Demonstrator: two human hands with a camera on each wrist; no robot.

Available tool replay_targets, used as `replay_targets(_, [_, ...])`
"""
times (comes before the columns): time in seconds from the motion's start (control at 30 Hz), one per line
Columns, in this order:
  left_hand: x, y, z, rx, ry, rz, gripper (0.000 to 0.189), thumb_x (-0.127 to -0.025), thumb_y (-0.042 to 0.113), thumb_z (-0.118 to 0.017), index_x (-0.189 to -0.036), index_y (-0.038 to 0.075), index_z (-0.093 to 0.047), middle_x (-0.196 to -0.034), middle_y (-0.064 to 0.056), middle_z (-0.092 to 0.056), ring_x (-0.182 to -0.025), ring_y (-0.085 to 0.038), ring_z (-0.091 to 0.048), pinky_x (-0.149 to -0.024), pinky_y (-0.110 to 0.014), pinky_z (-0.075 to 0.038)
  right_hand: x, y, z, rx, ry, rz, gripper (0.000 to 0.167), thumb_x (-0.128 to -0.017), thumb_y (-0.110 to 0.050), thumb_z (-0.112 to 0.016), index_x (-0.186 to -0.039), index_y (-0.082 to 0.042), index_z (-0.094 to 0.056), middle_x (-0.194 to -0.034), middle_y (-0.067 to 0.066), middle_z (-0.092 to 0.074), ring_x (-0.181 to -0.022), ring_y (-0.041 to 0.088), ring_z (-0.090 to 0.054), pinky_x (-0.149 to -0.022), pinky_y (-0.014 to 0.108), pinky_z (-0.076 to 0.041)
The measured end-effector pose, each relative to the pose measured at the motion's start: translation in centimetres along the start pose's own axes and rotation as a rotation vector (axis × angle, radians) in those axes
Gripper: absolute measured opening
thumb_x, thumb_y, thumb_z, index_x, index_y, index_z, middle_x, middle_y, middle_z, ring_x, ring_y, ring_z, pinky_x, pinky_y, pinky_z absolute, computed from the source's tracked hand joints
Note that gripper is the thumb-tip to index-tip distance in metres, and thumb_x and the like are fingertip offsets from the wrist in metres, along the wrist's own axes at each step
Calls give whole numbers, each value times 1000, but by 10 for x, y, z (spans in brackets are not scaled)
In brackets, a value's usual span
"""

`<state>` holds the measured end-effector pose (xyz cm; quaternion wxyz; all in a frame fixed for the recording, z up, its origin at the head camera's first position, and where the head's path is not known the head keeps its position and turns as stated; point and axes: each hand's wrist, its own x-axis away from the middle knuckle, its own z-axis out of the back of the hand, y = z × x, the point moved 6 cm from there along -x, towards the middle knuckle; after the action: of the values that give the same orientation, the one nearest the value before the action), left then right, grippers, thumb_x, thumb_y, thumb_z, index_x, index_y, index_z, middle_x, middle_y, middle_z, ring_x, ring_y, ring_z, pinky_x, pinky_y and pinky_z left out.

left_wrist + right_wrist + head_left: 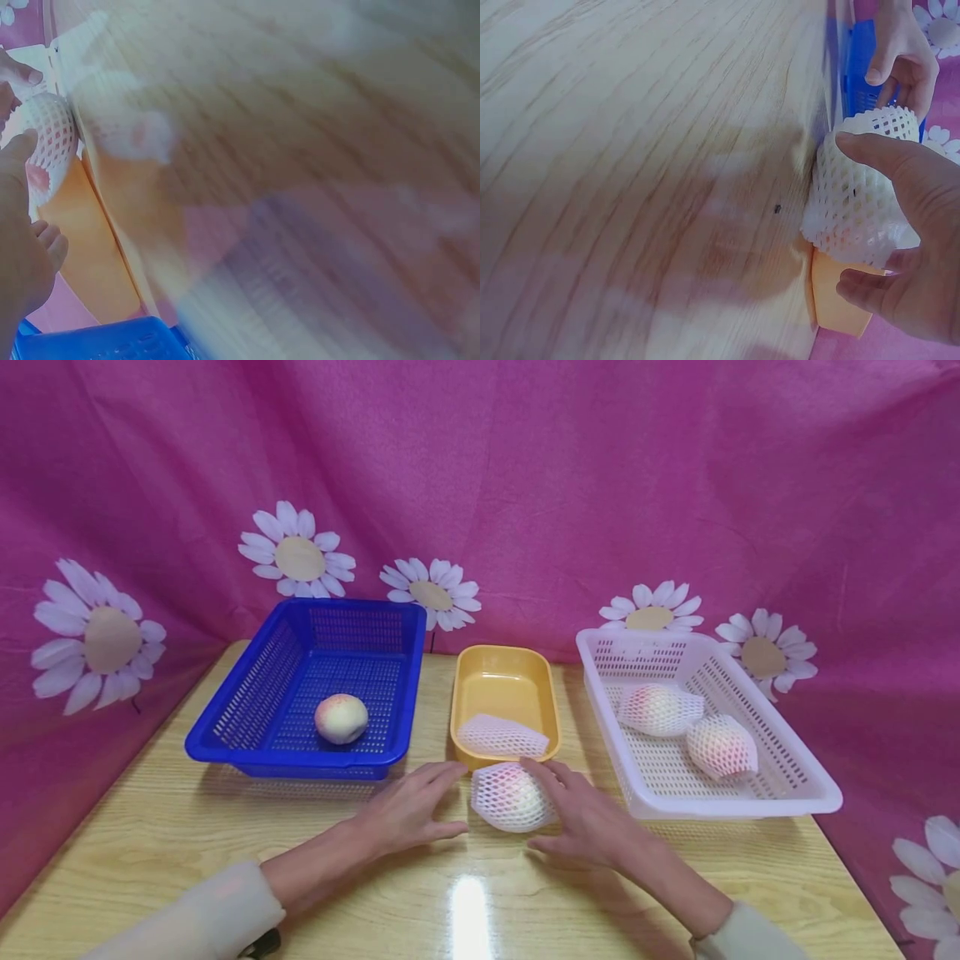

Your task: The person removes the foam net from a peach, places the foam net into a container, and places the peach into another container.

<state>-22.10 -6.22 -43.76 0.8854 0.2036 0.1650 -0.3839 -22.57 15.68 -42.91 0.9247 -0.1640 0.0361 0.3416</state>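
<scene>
Beyond our left hand [401, 812], leftward, we see a blue basket [296, 758] with a bare peach [341, 720] inside. That hand's fingers reach out, parted, just short of a netted peach [504, 800] on the table [581, 727] between our hands — hard by the near edge of a yellow tray [502, 689]. Our right hand [588, 817] spreads at the fruit's right side — contact we cannot tell. Ahead of it, wood shows between the tray and the white basket [750, 807].
</scene>
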Motion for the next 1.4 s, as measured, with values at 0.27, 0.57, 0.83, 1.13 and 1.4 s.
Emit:
replay_targets(0.27, [-4,2,-2,10,-8,1,76,-79,40,-84,-136,-1,-55,-130,-16,-61,-120,-29,-59,-101,-40,-48,-5,-1,-1,-3,4,-19,105,-71,-36,-90,-155,-16,-30,-138,18,-51,-122,34,-54,-94,50,-51])
replay_targets(0.57, [-7,5,-3,33,14,-15,71,-80,39,-84,-134,2,-56,-127,-13,-62,-117,-27,-61,-99,-38,-50,-14,-7,-3,2,-21,-4,97,-74,-35,-88,-153,-19,-34,-127,16,-57,-109,30,-61,-83,46,-56])
replay_targets(0.83, [-8,6,-5,33,15,-19,70,-81,40,-83,-133,1,-57,-126,-12,-63,-116,-25,-61,-99,-37,-50,-17,-8,-5,22,0,-19,86,-68,-31,-88,-139,-21,-40,-112,10,-57,-86,20,-63,-66,35,-56])
replay_targets(1.13, [-8,7,-3,34,23,-28,70,-80,40,-84,-132,1,-58,-124,-12,-64,-114,-24,-63,-97,-35,-51,-17,-11,-7,32,40,44,82,-63,-26,-87,-132,-15,-43,-108,9,-59,-89,20,-62,-72,34,-56])
replay_targets(1.4, [-10,9,0,33,35,-38,71,-79,39,-84,-133,1,-58,-126,-13,-64,-114,-26,-63,-96,-36,-51,-17,-15,-3,23,79,81,79,-57,-26,-87,-123,-12,-45,-103,4,-60,-87,18,-61,-74,33,-55])
